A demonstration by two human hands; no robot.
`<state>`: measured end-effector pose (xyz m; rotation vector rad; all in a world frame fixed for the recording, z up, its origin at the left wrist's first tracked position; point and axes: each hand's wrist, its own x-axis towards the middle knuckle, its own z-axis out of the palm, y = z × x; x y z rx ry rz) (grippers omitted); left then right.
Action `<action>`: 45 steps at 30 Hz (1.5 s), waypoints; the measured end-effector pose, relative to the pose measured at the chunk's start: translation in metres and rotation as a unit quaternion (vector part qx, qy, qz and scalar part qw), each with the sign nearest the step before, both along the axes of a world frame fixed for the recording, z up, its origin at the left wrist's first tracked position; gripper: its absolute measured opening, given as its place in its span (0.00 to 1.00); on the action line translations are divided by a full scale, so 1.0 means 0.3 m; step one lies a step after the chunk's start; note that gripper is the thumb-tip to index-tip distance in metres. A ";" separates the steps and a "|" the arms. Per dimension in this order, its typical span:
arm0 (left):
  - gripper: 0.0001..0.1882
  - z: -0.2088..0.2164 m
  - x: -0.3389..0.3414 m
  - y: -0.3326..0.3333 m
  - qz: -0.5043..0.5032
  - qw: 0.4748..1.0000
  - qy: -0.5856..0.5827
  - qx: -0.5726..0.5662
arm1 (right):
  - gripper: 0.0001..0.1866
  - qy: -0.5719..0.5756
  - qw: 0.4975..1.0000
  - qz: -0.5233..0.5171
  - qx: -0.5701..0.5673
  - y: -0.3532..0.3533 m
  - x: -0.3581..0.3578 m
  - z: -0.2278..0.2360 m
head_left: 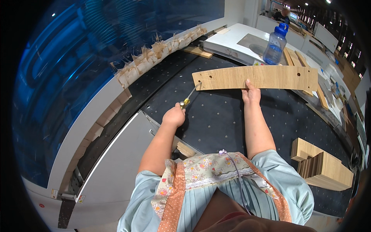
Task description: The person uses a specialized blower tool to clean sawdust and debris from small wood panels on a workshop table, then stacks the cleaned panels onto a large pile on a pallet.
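Note:
My right hand [251, 93] grips a long wood-grain board [259, 78] by its near edge, thumb on the face and fingers beneath. The board is held over the black table and has small dark holes towards both ends. My left hand [174, 116] is closed around a slim tool [186, 103] with a thin metal shaft and a yellow-and-metal section; its handle is hidden in my fist. The shaft's tip is at the board's left end, close to a hole. Whether it touches the board, I cannot tell.
The black dotted table [210, 123] lies beneath. A stack of wood-grain boards [328, 170] stands at right. Farther back, a blue-capped water bottle [275, 44] stands on a white surface. A machine with a blue transparent cover [85, 50] and ragged brush strip [158, 54] borders the left.

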<state>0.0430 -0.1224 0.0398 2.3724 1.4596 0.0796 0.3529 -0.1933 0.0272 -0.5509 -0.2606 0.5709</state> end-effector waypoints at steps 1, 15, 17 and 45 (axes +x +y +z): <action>0.18 -0.008 -0.004 0.005 0.001 1.000 0.003 0.002 | 0.21 0.002 1.000 -0.001 -0.003 -0.001 -0.001 0.001; 0.20 -0.017 -0.039 0.007 -0.018 0.998 -0.044 0.050 | 0.23 -0.023 1.000 0.003 -0.004 -0.009 0.001 0.001; 0.20 -0.006 -0.035 0.014 -0.021 0.996 -0.057 0.064 | 0.23 -0.021 1.000 0.013 -0.001 -0.012 0.004 0.003; 0.21 -0.057 -0.038 -0.001 -0.070 0.996 -0.036 0.049 | 0.22 -0.032 0.999 0.016 -0.004 -0.019 -0.003 0.018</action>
